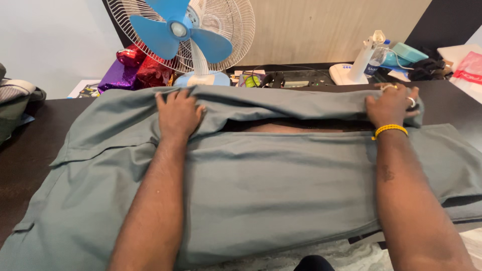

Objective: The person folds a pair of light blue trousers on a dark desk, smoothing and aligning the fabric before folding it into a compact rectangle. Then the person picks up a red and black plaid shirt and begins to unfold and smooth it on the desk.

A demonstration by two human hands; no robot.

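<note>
Head view: left hand (pixel 176 114) and right hand (pixel 390 104) grip grey-green cloth (pixel 261 185)

This looks like a room in a home, used for everyday chores. A dark wooden table (pixel 35 130) stands against a pale wall with a light wood panel (pixel 326 27). Along the table's far edge sit household odds and ends: a blue-bladed table fan (pixel 186 35), shiny red and purple gift wrapping (pixel 133 68) near the far left corner, a white desk lamp base (pixel 351 70), cables and small boxes. Folded clothes (pixel 15 100) pile up at the left edge.
</note>
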